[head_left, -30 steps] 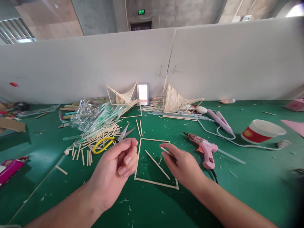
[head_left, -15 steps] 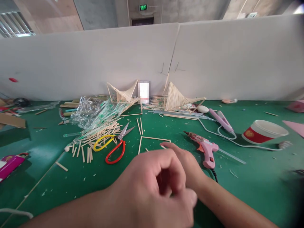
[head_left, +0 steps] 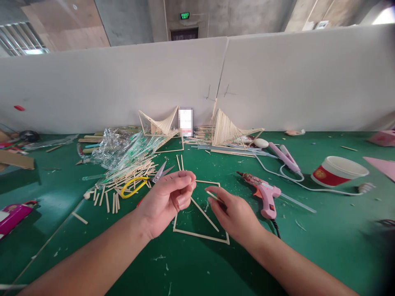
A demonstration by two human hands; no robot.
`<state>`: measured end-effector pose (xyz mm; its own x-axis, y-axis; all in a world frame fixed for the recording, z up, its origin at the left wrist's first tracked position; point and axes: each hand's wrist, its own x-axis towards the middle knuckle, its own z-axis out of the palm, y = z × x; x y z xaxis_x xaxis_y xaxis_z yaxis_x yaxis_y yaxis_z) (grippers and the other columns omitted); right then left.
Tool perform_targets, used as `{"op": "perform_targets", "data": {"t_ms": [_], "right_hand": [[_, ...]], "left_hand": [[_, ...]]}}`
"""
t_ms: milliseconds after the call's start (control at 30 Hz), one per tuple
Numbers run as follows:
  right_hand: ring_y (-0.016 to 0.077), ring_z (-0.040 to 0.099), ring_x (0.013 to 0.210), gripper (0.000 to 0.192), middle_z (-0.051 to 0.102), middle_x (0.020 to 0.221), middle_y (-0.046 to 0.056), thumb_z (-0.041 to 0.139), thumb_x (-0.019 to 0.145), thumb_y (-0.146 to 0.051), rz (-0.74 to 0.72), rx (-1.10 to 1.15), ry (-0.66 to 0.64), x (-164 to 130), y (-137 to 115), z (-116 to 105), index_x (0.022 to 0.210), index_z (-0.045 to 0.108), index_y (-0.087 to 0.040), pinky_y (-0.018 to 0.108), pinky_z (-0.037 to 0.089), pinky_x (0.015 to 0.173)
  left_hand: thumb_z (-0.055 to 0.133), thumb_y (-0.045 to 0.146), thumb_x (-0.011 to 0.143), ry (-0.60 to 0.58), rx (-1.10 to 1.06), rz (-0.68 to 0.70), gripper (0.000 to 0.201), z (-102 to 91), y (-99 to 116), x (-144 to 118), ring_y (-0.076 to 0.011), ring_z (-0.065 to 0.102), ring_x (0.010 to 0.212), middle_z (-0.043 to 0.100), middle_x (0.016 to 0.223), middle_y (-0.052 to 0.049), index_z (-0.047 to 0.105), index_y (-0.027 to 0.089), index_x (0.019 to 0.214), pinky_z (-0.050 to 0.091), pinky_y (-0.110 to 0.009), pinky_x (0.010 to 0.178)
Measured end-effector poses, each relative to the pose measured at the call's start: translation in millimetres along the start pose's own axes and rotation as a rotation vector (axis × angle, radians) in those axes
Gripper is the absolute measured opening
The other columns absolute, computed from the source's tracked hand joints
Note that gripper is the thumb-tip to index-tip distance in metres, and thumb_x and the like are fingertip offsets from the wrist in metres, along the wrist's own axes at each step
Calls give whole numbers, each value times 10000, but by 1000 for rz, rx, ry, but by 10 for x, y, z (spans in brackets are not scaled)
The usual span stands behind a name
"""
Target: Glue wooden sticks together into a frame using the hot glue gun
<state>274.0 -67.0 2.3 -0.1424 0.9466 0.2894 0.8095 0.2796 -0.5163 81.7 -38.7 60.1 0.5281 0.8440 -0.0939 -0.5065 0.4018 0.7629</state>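
Observation:
My left hand (head_left: 169, 199) is raised over the left side of a square frame of thin wooden sticks (head_left: 200, 236) lying on the green table. Its thumb and fingertips are pressed together, and what they pinch, if anything, is too small to make out. My right hand (head_left: 236, 207) is at the frame's right side, closed on a short wooden stick (head_left: 216, 196) that points left. Inside the frame another stick (head_left: 205, 213) lies slantwise. Scissors (head_left: 135, 187) with a yellow and a red handle are partly hidden behind my left hand.
A pink glue gun (head_left: 265, 193) lies right of my right hand, near a paper cup (head_left: 339, 170) and a pink corded tool (head_left: 286, 156). Two stick models (head_left: 162, 125) with curved surfaces stand before the white board (head_left: 123, 86). Loose sticks (head_left: 131, 174) and plastic wrap (head_left: 112, 148) lie left.
My left hand has moved forward and left from close to the camera, uncovering the stick frame. My right hand stays near the frame's right side with its stick. The view has shifted slightly.

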Motion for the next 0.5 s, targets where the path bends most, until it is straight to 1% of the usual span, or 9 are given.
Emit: {"op": "perform_targets", "data": {"t_ms": [100, 167, 233, 300, 367, 400, 433, 467, 500], "right_hand": [[160, 563, 473, 311, 621, 553, -26, 431, 909, -310, 4, 1, -12, -6, -5, -8, 1118, 626, -186, 269, 376, 473], [163, 575, 481, 308, 639, 568, -20, 429, 910, -306, 8, 1, -19, -12, -6, -13, 1116, 624, -185, 270, 384, 478], [168, 598, 506, 302, 661, 591, -12, 429, 910, -300, 11, 3, -26, -13, -6, -14, 1111, 624, -185, 271, 400, 493], [172, 616, 529, 298, 678, 613, -6, 429, 911, -294, 12, 5, -31, -8, -3, -12, 1111, 623, -189, 272, 410, 503], [175, 627, 546, 298, 690, 631, -3, 430, 909, -290, 9, 7, -33, -1, 4, -8, 1116, 622, -193, 274, 418, 513], [177, 629, 549, 300, 691, 631, -3, 430, 909, -292, 9, 8, -32, 2, 7, -7, 1120, 621, -194, 275, 419, 515], [178, 628, 547, 302, 689, 625, -4, 430, 909, -294, 10, 8, -31, 4, 10, -7, 1120, 622, -196, 276, 419, 515], [179, 627, 547, 303, 686, 622, -4, 431, 909, -298, 10, 7, -27, 6, 12, -8, 1119, 624, -196, 277, 418, 514], [178, 622, 542, 303, 681, 616, -4, 433, 908, -303, 11, 7, -23, 7, 11, -11, 1115, 627, -196, 277, 414, 511]], "left_hand": [[669, 270, 813, 79, 42, 46, 134, -48, -19, 37, -13, 314, 383, 450, 503, 75, 685, 137, 818, 322, -154, 433], [626, 295, 848, 125, 176, 84, 166, -99, -24, 64, -31, 315, 365, 394, 417, 93, 700, 148, 873, 426, -191, 534], [599, 295, 864, 182, 416, 130, 182, -156, -11, 86, -55, 357, 378, 388, 380, 95, 706, 169, 939, 483, -254, 686], [641, 272, 828, 226, 710, 218, 198, -207, 24, 94, -94, 482, 484, 504, 468, 65, 698, 206, 1007, 478, -303, 791], [726, 246, 740, 212, 994, 328, 322, -241, 68, 83, -171, 604, 781, 656, 768, -3, 685, 254, 1060, 450, -351, 880], [741, 248, 721, 188, 1109, 374, 315, -250, 86, 72, -209, 597, 923, 667, 916, -27, 695, 264, 1032, 428, -377, 922], [726, 263, 739, 178, 1192, 414, 214, -256, 98, 58, -231, 584, 979, 662, 969, -40, 714, 253, 952, 418, -391, 935], [690, 286, 778, 181, 1243, 437, 105, -260, 101, 45, -235, 591, 947, 661, 938, -49, 719, 232, 863, 430, -392, 908], [639, 300, 826, 202, 1255, 448, 111, -263, 95, 32, -218, 605, 852, 655, 860, -49, 711, 215, 826, 456, -376, 846]]}}
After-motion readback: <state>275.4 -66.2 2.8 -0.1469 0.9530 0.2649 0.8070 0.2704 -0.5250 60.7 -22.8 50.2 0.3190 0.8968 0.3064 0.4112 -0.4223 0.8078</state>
